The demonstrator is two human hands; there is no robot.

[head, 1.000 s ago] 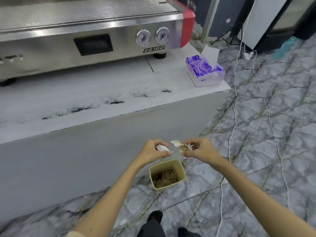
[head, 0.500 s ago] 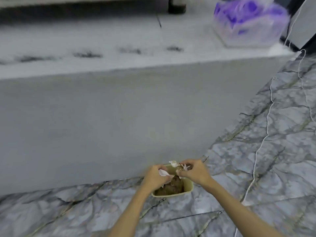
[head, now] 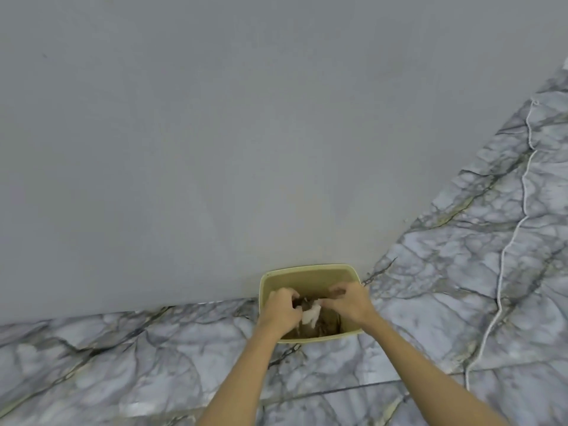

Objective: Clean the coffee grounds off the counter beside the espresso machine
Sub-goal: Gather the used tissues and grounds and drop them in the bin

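**Hands over the waste bin**

Both hands hover over a yellow waste bin point(head: 309, 273) standing on the floor against the grey counter front point(head: 215, 133). Left hand point(head: 281, 309) sits at the bin's 9 o'clock side, fingers curled; right hand point(head: 347, 302) sits at 3 o'clock, fingers also curled. Between them lies a crumpled white tissue point(head: 310, 315), touching the left fingers; whether either hand truly pinches it cannot be told. Brown coffee grounds point(head: 325, 325) fill the bin's bottom beneath the tissue. Marbled grey floor tiles point(head: 430, 287) spread around, and a white cable point(head: 504, 256) snakes along at 3 o'clock, well apart from the bin.
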